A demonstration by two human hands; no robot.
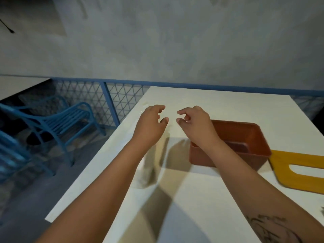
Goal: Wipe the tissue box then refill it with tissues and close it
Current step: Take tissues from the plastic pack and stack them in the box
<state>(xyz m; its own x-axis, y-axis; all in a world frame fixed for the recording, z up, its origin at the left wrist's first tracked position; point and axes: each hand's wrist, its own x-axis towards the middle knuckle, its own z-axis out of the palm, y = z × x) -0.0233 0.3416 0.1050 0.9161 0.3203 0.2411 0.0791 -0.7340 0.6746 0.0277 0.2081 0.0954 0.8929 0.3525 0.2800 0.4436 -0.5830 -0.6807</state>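
The reddish-brown tissue box [256, 135] stands open and upright on the white table [228, 106], right of centre, and no tissues show inside it. Its yellow wooden lid [298, 181], with a long slot, lies flat just right of the box. My left hand [150, 123] and my right hand [194, 123] hover side by side above the table, fingers loosely curled, fingertips a short gap apart, holding nothing I can see. My right wrist crosses over the box's left end. A blurred whitish bundle [148, 171] lies under my left forearm; I cannot tell what it is.
A small pale scrap [145, 104] lies near the table's far left edge. Blue chairs [57, 123] stand on the floor to the left, beyond the table edge. A blue mesh railing [105, 95] and a grey wall run behind the table.
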